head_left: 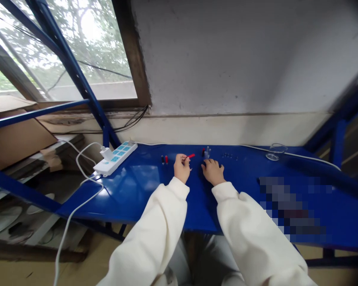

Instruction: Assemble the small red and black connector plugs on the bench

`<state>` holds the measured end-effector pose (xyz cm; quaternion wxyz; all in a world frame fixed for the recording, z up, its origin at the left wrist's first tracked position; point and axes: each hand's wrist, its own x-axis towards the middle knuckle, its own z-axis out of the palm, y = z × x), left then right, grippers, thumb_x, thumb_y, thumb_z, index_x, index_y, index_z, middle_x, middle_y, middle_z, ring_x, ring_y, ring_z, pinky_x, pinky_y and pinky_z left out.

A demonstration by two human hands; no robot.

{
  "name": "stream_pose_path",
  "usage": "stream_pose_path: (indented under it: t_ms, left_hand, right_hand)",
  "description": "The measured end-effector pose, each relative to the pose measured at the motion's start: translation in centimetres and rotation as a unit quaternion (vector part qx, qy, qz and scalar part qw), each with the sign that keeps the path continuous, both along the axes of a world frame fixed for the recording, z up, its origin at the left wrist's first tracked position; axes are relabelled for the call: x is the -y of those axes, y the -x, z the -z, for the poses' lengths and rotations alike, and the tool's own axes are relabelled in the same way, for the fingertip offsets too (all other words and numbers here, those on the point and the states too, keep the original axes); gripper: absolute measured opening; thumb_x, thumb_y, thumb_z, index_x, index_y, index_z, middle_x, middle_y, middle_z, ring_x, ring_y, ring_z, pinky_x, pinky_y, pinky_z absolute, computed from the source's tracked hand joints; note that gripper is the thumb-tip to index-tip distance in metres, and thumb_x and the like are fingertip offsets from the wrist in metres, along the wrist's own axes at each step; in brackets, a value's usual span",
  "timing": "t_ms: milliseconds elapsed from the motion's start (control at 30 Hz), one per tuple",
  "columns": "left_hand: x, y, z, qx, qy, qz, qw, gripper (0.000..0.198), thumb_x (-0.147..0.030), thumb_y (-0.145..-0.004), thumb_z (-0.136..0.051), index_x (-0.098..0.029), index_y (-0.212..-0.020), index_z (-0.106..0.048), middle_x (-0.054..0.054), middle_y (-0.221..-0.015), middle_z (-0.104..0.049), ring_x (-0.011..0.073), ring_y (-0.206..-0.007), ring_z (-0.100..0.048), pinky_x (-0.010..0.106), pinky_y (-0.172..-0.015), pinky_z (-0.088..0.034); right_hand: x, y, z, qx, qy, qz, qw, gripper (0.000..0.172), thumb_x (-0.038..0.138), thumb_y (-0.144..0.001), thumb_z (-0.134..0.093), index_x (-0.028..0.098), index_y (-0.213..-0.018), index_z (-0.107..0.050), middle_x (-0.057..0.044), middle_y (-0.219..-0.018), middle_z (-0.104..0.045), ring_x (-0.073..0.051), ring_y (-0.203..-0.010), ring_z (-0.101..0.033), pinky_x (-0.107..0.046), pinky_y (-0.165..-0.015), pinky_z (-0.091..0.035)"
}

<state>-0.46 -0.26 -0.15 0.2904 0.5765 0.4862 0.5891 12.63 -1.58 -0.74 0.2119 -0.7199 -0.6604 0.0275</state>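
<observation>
My left hand (182, 167) is closed in a pinch on a slim red stick (191, 155), which points up to the right; its exact kind is too small to tell. My right hand (213, 171) rests palm down on the blue table with fingers apart. Just beyond its fingertips stand several small clear, bluish pieces (207, 152) and a small dark red piece (203, 151). Whether the fingertips touch them I cannot tell. Left of my left hand, a small black cylinder (162, 159) and a small red cylinder (166, 159) stand side by side.
Several tiny clear parts (227, 155) lie right of my right hand. Farther right is a clear glass-like container (273, 156). A white power strip (115, 159) with a plugged-in cable sits at the left. A pixelated area (292, 208) covers the table's right side. Blue frame bars (77, 71) rise at left.
</observation>
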Motion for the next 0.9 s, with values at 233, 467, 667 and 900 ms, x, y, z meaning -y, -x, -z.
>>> stream_pose_path:
  t_ms: [233,467,667,900]
  left_hand:
    - [-0.6,-0.2,0.7,0.023,0.008,0.005,1.000,0.007,-0.020,-0.075,-0.049,-0.017,-0.080,-0.044,0.001,-0.069,-0.056,0.0085,-0.059,-0.053,0.022,-0.060,-0.043]
    - [-0.7,-0.1,0.9,0.037,0.017,-0.001,0.999,0.008,-0.021,-0.075,-0.049,-0.017,-0.079,-0.043,0.000,-0.067,-0.055,0.0083,-0.057,-0.052,0.023,-0.060,-0.043]
    - [-0.5,0.0,0.5,0.058,0.029,-0.005,0.998,0.008,-0.022,-0.075,-0.049,-0.017,-0.079,-0.043,0.000,-0.067,-0.055,0.0080,-0.056,-0.052,0.022,-0.060,-0.043]
    - [-0.4,0.1,0.1,0.123,0.048,0.016,0.991,0.012,-0.026,-0.076,-0.049,-0.017,-0.080,-0.042,0.000,-0.067,-0.056,0.0066,-0.051,-0.053,0.021,-0.055,-0.042]
  right_hand:
    - [0.5,0.5,-1.3,-0.131,-0.188,-0.088,0.969,0.024,0.027,-0.085,-0.031,0.016,-0.091,-0.051,-0.009,-0.088,-0.056,-0.018,-0.082,-0.050,-0.030,-0.076,-0.036]
    - [0.7,0.5,-1.3,-0.216,-0.208,-0.123,0.946,0.023,0.031,-0.086,-0.030,0.017,-0.093,-0.047,-0.007,-0.083,-0.057,-0.015,-0.076,-0.054,-0.025,-0.070,-0.040]
    - [0.9,0.5,-1.4,-0.240,-0.197,-0.125,0.942,0.024,0.034,-0.085,-0.029,0.017,-0.091,-0.045,-0.003,-0.071,-0.055,-0.013,-0.062,-0.052,-0.024,-0.063,-0.040]
    - [1.0,0.5,-1.7,-0.292,-0.208,-0.143,0.922,0.022,0.036,-0.085,-0.030,0.019,-0.085,-0.043,0.000,-0.065,-0.051,-0.011,-0.059,-0.051,-0.023,-0.060,-0.040]
